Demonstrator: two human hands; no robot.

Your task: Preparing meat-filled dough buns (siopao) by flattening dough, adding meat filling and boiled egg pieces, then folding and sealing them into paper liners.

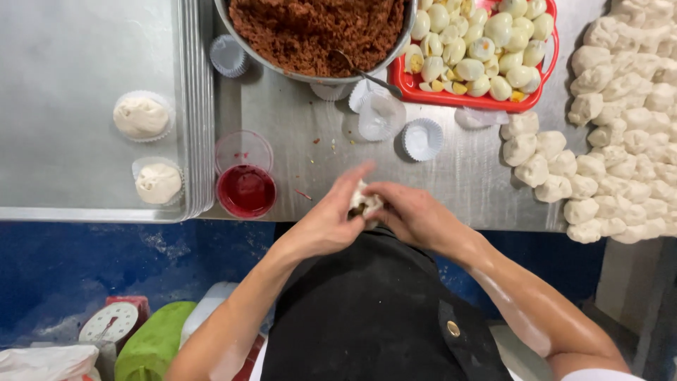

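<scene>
A brushed steel table (310, 134) above a blue floor carries, at the left, a stack of metal trays (70, 56) with 2 smooth dough buns (142, 116) in white paper cups, then a clear cup of red liquid (246, 190). At the table's near edge the left hand (328, 219) and right hand (412, 215) close together, fingers pinching a soft dough piece (364, 203) (dark filling shows inside). Behind stand a metal bowl of crumbly brown filling (314, 32) and a red tray of halved boiled eggs (486, 46), with lumpy dough portions (620, 127) massed at the right.

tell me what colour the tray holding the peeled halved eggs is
Red: the rectangular plastic tray of halved boiled eggs shows best in the head view.
</scene>
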